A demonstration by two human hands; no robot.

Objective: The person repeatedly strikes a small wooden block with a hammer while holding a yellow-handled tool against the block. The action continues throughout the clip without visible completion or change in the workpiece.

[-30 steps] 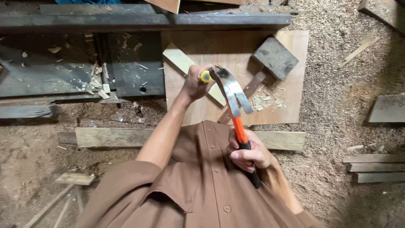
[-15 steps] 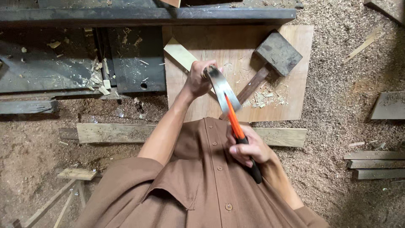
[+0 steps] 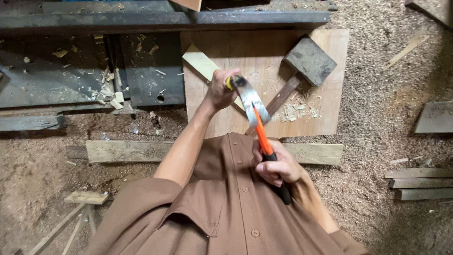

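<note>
My right hand grips the black end of a claw hammer's orange handle. Its steel head is down against the yellow top of a chisel. My left hand is closed around that chisel, holding it on a pale wooden strip. The strip lies slanted on a square plywood board on the ground. Wood chips are scattered on the board near the chisel.
A large wooden mallet lies on the board to the right. A dark metal frame runs across the top. A plank lies across in front of me. Sawdust covers the ground; wood offcuts lie at the right.
The hammer has swung down from a raised position onto the chisel top. My left hand has kept its hold on the chisel.
</note>
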